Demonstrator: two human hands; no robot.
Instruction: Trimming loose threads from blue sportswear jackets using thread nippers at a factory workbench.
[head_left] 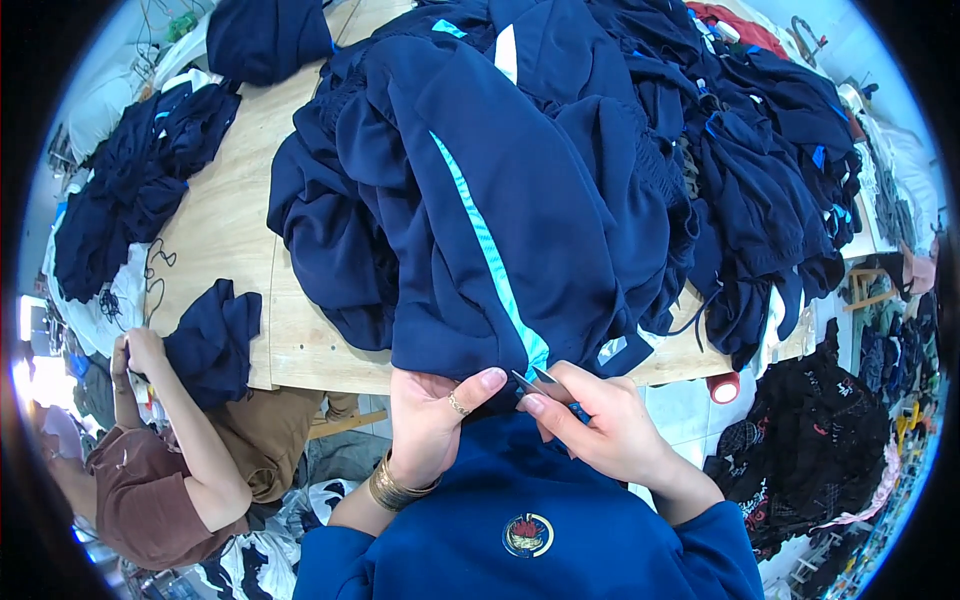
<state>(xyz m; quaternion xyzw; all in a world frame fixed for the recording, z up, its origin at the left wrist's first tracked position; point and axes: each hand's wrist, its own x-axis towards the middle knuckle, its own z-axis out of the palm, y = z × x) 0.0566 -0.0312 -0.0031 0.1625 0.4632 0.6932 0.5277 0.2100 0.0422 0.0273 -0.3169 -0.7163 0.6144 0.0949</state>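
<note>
Snips sit mostly hidden in the right hand

Left hand, ring and gold bracelets on it, pinches the near hem of a navy garment, thumb on top, while the right hand grips small metal snips — blades at the hem, by the lower end of a light-blue stripe. More navy garments heaped to the right on the pale wooden table; black patterned cloth piled below its right side. At left, a co-worker in a brown top — hands together beside a navy piece at the table edge.
</note>
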